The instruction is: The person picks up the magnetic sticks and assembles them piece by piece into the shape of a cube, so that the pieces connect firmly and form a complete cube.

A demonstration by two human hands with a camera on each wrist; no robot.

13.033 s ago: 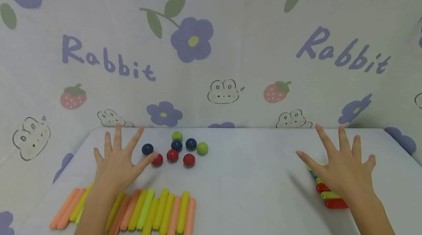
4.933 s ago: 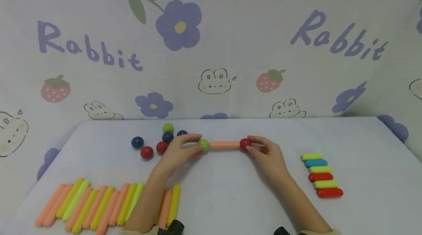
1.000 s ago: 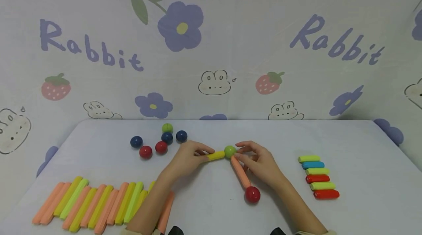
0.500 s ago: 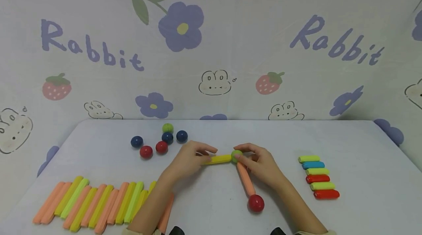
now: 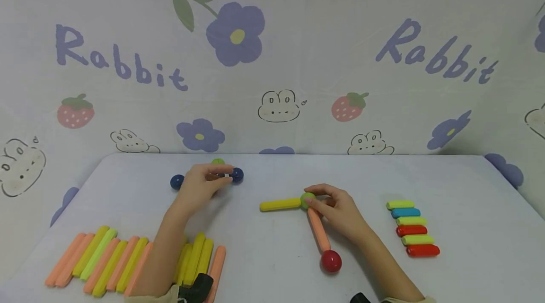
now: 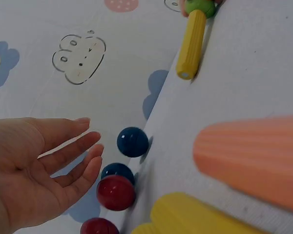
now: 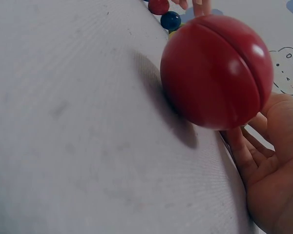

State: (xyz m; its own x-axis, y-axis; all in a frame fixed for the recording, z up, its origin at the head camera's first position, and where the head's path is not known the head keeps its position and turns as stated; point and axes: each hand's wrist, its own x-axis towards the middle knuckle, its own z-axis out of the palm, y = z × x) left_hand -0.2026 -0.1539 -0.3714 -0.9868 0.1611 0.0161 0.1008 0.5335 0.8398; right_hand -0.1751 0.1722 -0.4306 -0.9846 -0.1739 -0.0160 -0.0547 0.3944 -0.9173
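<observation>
My right hand (image 5: 340,211) pinches a green ball (image 5: 304,201) between thumb and fingers. From that ball a yellow stick (image 5: 280,204) extends left, and an orange stick (image 5: 319,231) runs toward the front, ending in a red ball (image 5: 331,261). The red ball (image 7: 217,73) hides much of the right wrist view. Over the loose balls at the back left, my left hand (image 5: 197,192) has its fingertips close to a dark blue ball (image 5: 238,175). The left wrist view shows a gap between its relaxed fingers and that blue ball (image 6: 133,142).
Behind the left hand, another dark blue ball (image 5: 176,182) and a green ball (image 5: 218,161) show; red balls (image 6: 115,192) appear in the left wrist view. Orange, yellow and green sticks (image 5: 102,265) lie in a front-left row. Several short coloured sticks (image 5: 411,230) are stacked at right.
My left hand has let go of the yellow stick and moved left to the loose balls. The yellow stick stays at the green ball, which the right hand keeps holding after a slight shift right.
</observation>
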